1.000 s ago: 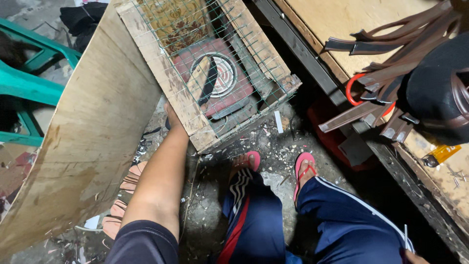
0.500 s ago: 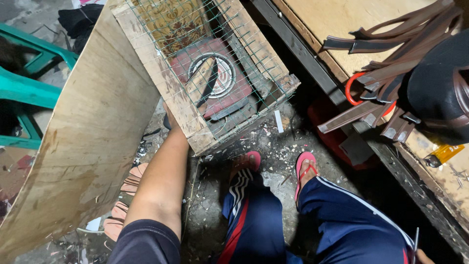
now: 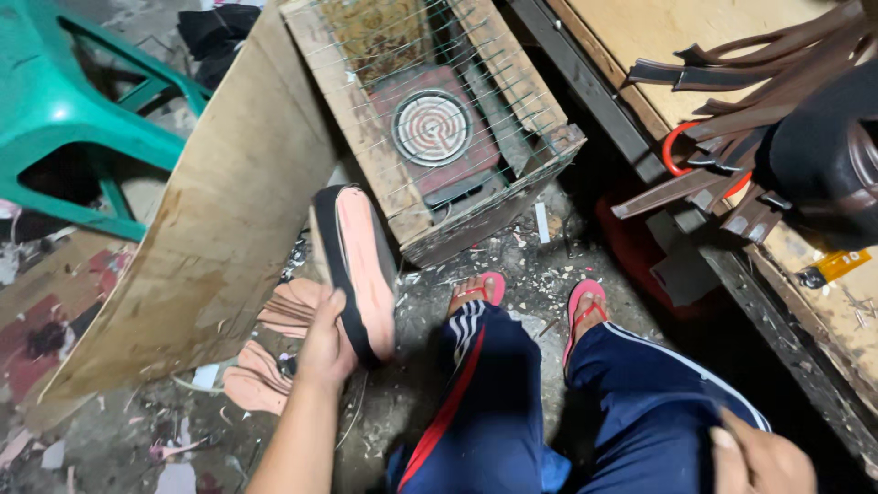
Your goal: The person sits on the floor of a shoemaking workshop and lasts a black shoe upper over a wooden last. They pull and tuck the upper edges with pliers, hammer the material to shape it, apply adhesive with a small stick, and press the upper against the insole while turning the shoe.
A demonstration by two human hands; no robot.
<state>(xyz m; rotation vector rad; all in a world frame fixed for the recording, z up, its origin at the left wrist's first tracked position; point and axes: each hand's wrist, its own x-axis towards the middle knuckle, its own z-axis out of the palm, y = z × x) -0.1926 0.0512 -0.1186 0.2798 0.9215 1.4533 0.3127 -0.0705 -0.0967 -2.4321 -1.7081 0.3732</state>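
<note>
Pink sole (image 3: 364, 265) with black edge, clamped in left hand (image 3: 325, 343) at frame centre, below wire-topped heater box (image 3: 439, 128). Right hand (image 3: 759, 457) loosely closed on knee, holding nothing. Tip: grip edges, keep face untouched.

Sole (image 3: 361, 265) between board (image 3: 219, 238) and crate (image 3: 439, 128)

A pink shoe sole (image 3: 361, 265) with a black edge is gripped in the left hand (image 3: 325, 343) above the littered floor (image 3: 512, 265), beside a leaning board (image 3: 219, 229). A wire-fronted wooden box (image 3: 430, 119) holding a coil heater (image 3: 430, 126) is seen beyond it. The right hand (image 3: 759, 457) is rested on the knee.
</note>
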